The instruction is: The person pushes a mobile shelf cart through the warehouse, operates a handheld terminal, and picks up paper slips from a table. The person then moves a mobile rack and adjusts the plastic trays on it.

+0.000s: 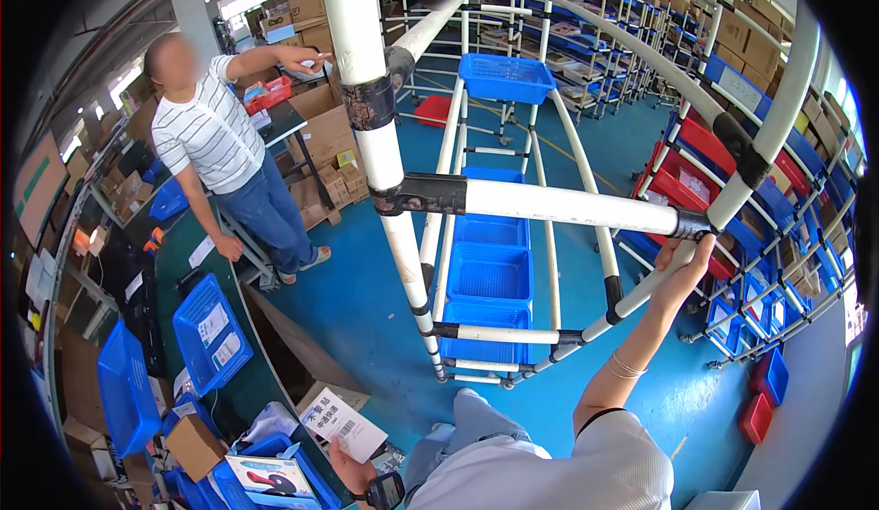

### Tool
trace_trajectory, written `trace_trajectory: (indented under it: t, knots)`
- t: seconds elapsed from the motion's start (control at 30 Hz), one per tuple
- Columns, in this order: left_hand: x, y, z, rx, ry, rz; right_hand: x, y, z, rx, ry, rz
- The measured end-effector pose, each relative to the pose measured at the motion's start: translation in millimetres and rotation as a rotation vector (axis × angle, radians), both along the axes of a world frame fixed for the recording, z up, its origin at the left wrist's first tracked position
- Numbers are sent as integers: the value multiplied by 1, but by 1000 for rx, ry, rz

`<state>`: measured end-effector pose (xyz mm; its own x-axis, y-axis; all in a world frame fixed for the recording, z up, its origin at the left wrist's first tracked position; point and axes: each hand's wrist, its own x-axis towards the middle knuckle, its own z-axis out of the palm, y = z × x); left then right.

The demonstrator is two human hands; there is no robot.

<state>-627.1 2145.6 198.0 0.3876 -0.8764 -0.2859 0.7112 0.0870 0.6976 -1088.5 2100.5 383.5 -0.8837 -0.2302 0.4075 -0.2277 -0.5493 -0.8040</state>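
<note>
My right hand (689,258) is wrapped round a white pipe of the tall pipe rack (568,206), just below a black joint. Down at the lower left, my left hand (352,466) grips the edge of a white printed sheet (346,426) with black characters and a barcode. A black device (385,490) is strapped to my left wrist. Inside the rack, blue plastic baskets sit one behind another; one basket (490,274) is in the middle and another (506,78) stands higher at the far end.
A person (220,144) in a striped shirt stands at the left, one arm stretched toward the rack. The green-topped bench (183,267) carries blue trays (212,331), a picture book (271,481) and a small carton (195,448). Loaded shelving (765,208) lines the right; red and blue bins (756,418) rest below.
</note>
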Motion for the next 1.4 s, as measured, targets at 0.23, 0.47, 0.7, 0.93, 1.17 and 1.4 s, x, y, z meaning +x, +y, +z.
trace_trajectory:
  t: [0.23,0.47,0.7,0.93,1.17,1.4]
  knots:
    - [4,-7,7,-7,4,-7,15,-1,8,17,33,-46]
    - [22,-23,-12,-5,-114,-120,18,9,7,-20,-35,-147]
    - [16,-83,18,184,-119,-185,36,-48,30,20,40,-58]
    - [12,-112,23,58,-218,-326,40,-60,37,73,81,-48]
    - [15,-116,14,-191,-225,-476,45,-66,45,83,79,-44]
    - [-16,-109,54,-91,-315,-570,49,-62,40,50,77,-73]
